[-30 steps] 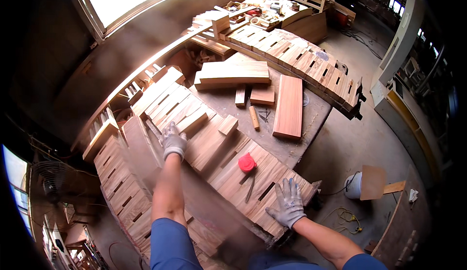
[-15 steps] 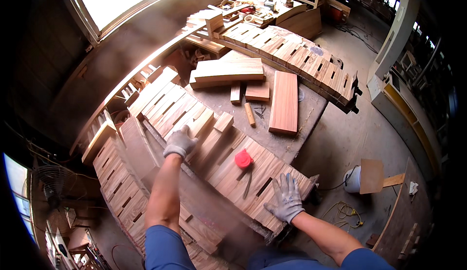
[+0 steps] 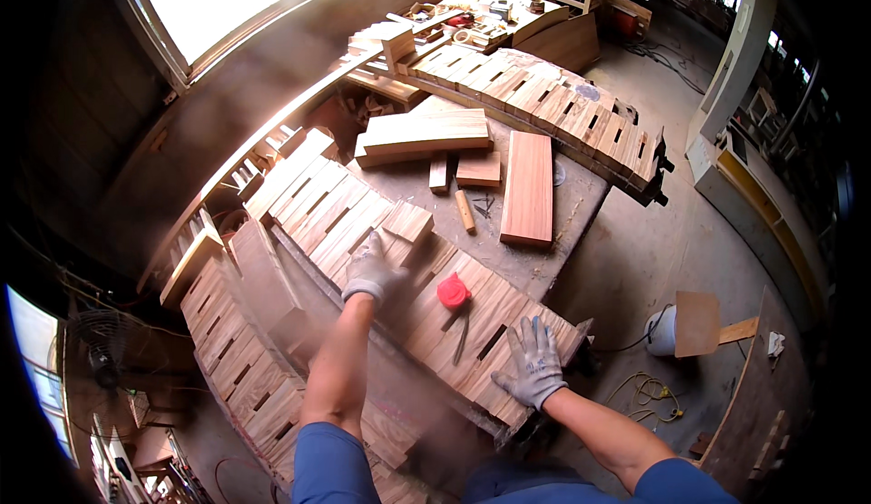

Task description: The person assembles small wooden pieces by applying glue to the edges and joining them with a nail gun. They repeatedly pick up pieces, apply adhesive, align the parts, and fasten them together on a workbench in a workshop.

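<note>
My left hand, in a pale work glove, is at the near end of raised wooden blocks on a slatted wooden panel. Its fingers lie along the left side of a block, with the thumb towards the other side; the contact is partly hidden. My right hand, also gloved, rests flat with fingers spread on the panel's right end. Between the hands, a red round tape measure lies on the panel. A thin dark strip is just below it, beside the panel's dark slots.
Several boards lie on the bench beyond, including a reddish plank and a short wooden handle. Another slatted panel is behind them, and one at left. A white bucket and yellow cord are on the floor at right.
My left hand has moved right and slightly nearer along the panel. The raised blocks, formerly apart, now appear close together. My right hand has stayed in place.
</note>
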Motion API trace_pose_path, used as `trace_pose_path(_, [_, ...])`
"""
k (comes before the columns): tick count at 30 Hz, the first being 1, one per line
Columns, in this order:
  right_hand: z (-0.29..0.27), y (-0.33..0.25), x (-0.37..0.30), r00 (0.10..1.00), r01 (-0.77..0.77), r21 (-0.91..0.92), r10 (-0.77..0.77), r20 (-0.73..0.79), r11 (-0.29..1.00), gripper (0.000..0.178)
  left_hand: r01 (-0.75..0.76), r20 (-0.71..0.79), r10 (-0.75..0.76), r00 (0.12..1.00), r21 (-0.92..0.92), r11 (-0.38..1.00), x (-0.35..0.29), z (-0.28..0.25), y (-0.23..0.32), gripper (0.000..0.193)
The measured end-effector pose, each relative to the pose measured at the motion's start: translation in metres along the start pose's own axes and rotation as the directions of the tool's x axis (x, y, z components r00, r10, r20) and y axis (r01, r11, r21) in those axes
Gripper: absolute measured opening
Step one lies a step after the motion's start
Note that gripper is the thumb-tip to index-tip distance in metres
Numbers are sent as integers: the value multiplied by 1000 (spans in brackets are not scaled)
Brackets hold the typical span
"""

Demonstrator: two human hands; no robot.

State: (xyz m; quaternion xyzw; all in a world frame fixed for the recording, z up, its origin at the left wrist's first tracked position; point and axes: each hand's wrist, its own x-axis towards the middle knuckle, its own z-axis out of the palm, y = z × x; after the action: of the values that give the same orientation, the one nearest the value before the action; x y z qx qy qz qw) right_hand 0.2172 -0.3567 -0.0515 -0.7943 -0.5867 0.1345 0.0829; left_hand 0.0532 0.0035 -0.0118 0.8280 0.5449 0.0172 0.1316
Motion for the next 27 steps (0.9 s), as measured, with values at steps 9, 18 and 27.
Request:
trace_pose_path(9, [12,1,-2,1000,6,-61,-7,-16,998,107,141,-296,-270,916,-391,909,-149,18,32,108])
trace_pose_path(18, [14,-2,-3,998,40,-79,-43,-40,996,107,522,-208,-735,645,-583,623,-301,75,20,113])
trace_pose_path(27, [17,3,-5,997,44,-57,-47,-54,997,105,671,-71,-736,673,-361,648,-312,110,9,89])
